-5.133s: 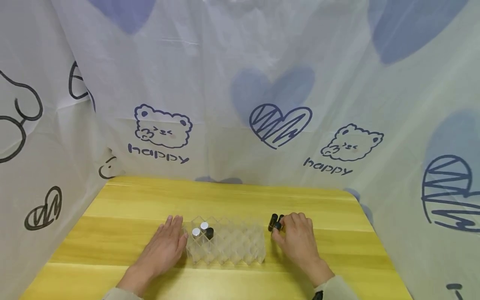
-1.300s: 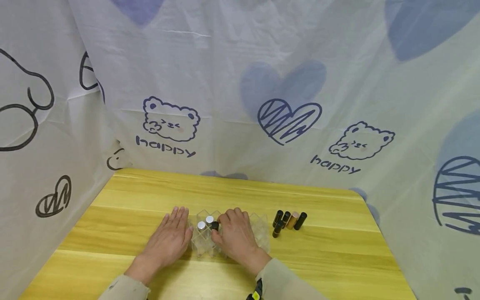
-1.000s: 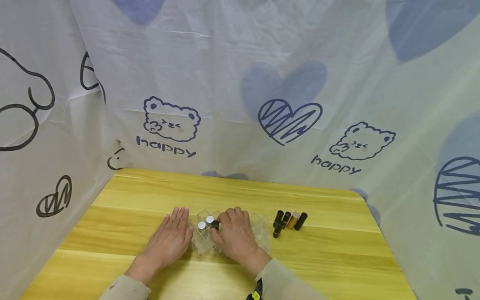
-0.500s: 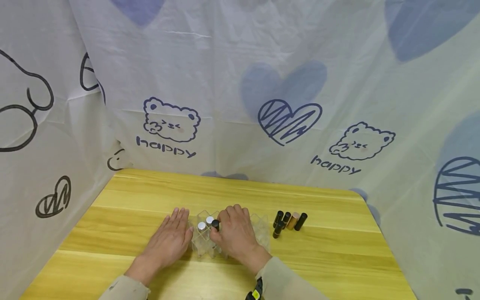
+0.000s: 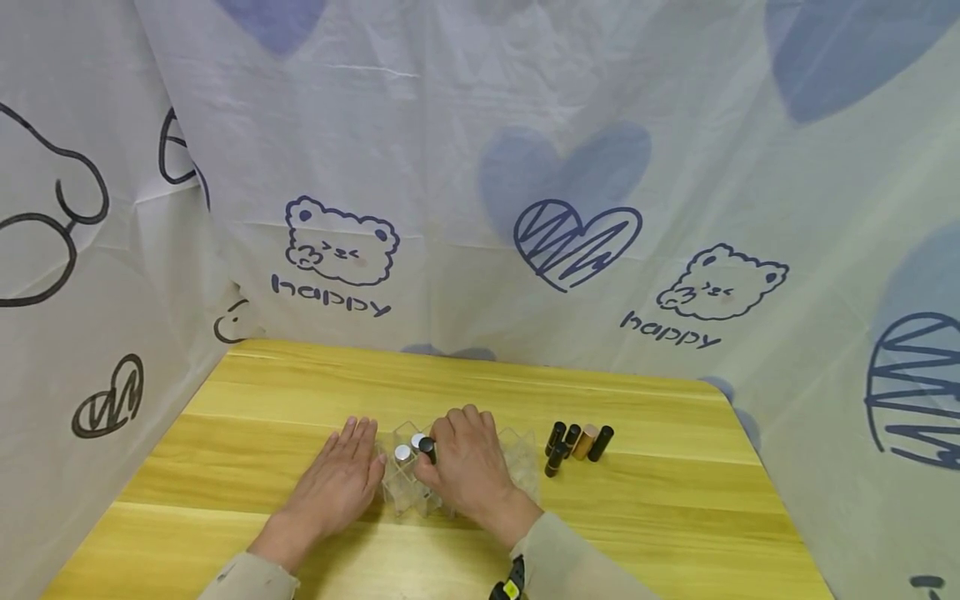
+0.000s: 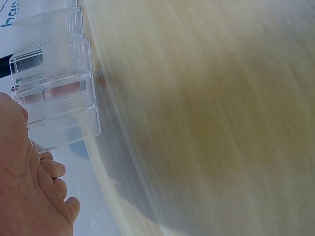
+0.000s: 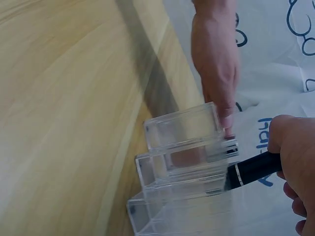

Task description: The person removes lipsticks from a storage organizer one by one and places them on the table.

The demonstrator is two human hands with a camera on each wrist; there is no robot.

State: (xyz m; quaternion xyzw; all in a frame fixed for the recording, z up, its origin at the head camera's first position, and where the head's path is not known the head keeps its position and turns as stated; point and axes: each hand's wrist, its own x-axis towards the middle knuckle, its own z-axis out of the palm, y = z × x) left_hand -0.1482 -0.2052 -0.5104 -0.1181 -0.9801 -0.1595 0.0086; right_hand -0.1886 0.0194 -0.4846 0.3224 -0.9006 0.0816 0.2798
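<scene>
A clear plastic organizer (image 5: 405,497) with diamond-shaped cells sits mid-table. My left hand (image 5: 333,483) lies with straight fingers along its left end; the left wrist view shows that hand close against the clear wall (image 6: 64,115). Between thumb and fingers, my right hand (image 5: 468,462) pinches a black lipstick tube (image 5: 427,448) above the cells. In the right wrist view, this tube (image 7: 256,168) tilts, its silver-ringed end at the organizer's top; whether that end is inside a cell I cannot tell. Two silver-capped tubes, a front one (image 5: 402,453) and a rear one (image 5: 418,439), stand in cells.
Right of the organizer several lipstick tubes stand in a group: black ones, such as the rightmost tube (image 5: 601,444), and a gold-brown one (image 5: 585,442). The wooden table (image 5: 660,508) meets a patterned cloth (image 5: 457,292) at its back and sides.
Since the oldest frame, my right hand has moved left from the tubes to the organizer. Over the last second, the pinched black tube has risen slightly and tilted. My left hand stays at the organizer's end.
</scene>
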